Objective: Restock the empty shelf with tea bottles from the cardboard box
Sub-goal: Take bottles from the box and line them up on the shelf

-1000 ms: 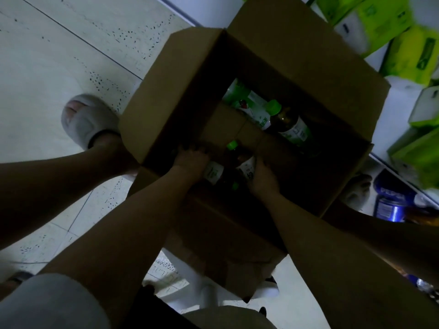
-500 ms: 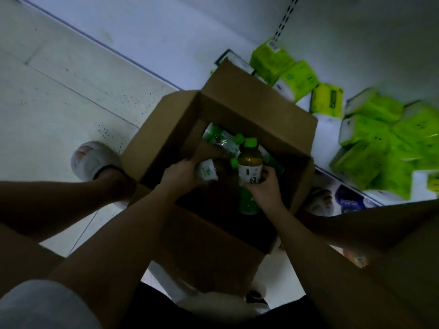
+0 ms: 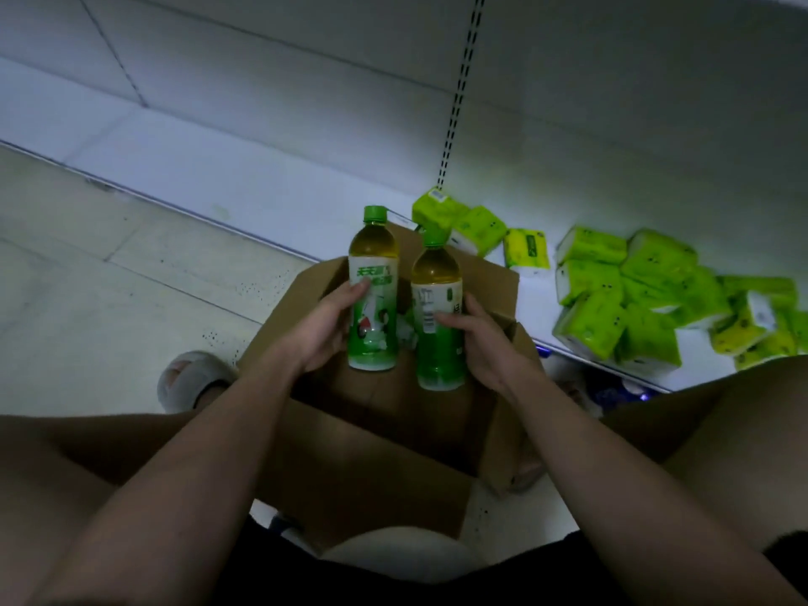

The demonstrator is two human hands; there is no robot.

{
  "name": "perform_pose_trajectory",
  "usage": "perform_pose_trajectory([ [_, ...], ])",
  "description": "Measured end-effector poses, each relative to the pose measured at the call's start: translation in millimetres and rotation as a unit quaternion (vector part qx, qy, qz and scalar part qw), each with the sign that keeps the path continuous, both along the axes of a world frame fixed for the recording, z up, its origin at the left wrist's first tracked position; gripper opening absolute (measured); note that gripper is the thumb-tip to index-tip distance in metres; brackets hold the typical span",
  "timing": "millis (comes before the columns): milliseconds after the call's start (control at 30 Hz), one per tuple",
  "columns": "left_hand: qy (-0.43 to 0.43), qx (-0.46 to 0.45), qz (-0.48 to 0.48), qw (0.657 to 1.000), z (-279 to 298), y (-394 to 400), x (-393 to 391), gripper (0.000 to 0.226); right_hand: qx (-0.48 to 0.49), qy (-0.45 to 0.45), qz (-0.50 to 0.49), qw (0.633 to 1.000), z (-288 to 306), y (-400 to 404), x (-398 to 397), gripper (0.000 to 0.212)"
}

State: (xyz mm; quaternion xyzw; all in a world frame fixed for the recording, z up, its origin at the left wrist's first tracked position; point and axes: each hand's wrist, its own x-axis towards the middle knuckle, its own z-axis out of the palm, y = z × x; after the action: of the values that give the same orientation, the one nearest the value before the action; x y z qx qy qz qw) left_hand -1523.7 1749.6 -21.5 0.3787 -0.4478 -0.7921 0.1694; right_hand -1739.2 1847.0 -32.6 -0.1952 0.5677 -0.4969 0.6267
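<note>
My left hand (image 3: 321, 325) grips one tea bottle (image 3: 372, 295), green-capped with a green and white label, held upright above the open cardboard box (image 3: 363, 465). My right hand (image 3: 485, 343) grips a second tea bottle (image 3: 437, 317) of the same kind, just right of the first. Both bottles hang over the box's opening, whose inside is mostly hidden by my hands and the bottles. The white bottom shelf (image 3: 245, 168) stretches behind the box, bare on its left part.
Several green tissue packs (image 3: 629, 299) lie piled on the shelf's right part. A slotted shelf upright (image 3: 459, 94) rises behind them. My slippered foot (image 3: 192, 378) rests on the tiled floor left of the box; my knees flank it.
Both hands have lifted out of the box, each bringing a bottle up above the opening. The view has tilted up toward the shelf.
</note>
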Motion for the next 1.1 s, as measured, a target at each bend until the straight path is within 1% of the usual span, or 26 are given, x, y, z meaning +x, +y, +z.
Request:
perform_pose_trajectory([
  [33,0.012,0.002,0.008,1.000,8.0,-0.1,0.5,0.052,-0.013,0.006,0.001,1.000,6.6,-0.3,-1.4,0.065],
  [100,0.027,-0.009,0.018,0.999,21.9,0.5,0.0,0.055,-0.028,0.010,-0.012,0.999,19.5,0.2,-4.3,0.072],
  [133,0.032,-0.019,0.022,0.999,28.5,1.1,-0.8,0.056,-0.037,0.012,-0.017,0.999,26.7,0.7,-5.6,0.072],
  [233,0.038,-0.055,0.024,0.997,51.6,0.6,-5.3,0.056,-0.078,0.028,-0.022,0.996,51.9,-0.1,-7.7,0.056],
  [367,0.048,-0.115,0.000,0.992,99.0,-5.7,-17.1,0.045,-0.132,0.031,-0.042,0.990,94.2,-4.7,-8.5,0.049],
  [433,0.060,-0.140,-0.018,0.988,128.4,-10.3,-24.2,0.040,-0.159,0.022,-0.043,0.986,120.2,-7.4,-9.4,0.051],
  [600,0.087,-0.206,-0.042,0.974,205.6,-22.0,-40.8,0.056,-0.230,0.018,-0.029,0.973,194.8,-11.5,-16.7,0.073],
  [700,0.114,-0.234,-0.053,0.964,251.1,-28.0,-49.4,0.072,-0.267,0.032,-0.035,0.962,240.1,-12.8,-25.7,0.079],
  [767,0.137,-0.256,-0.061,0.955,279.8,-32.3,-57.6,0.081,-0.293,0.047,-0.032,0.954,270.2,-12.2,-33.7,0.077],
  [900,0.166,-0.302,-0.081,0.935,332.8,-39.9,-83.2,0.070,-0.339,0.070,-0.022,0.938,326.3,-10.1,-54.7,0.070],
  [1000,0.162,-0.341,-0.072,0.923,361.5,-44.4,-106.6,0.061,-0.357,0.093,-0.027,0.929,360.2,-9.1,-72.0,0.072],
  [1100,0.169,-0.366,-0.049,0.914,381.5,-47.5,-131.5,0.055,-0.352,0.135,-0.053,0.925,384.6,-7.8,-91.2,0.075],
])
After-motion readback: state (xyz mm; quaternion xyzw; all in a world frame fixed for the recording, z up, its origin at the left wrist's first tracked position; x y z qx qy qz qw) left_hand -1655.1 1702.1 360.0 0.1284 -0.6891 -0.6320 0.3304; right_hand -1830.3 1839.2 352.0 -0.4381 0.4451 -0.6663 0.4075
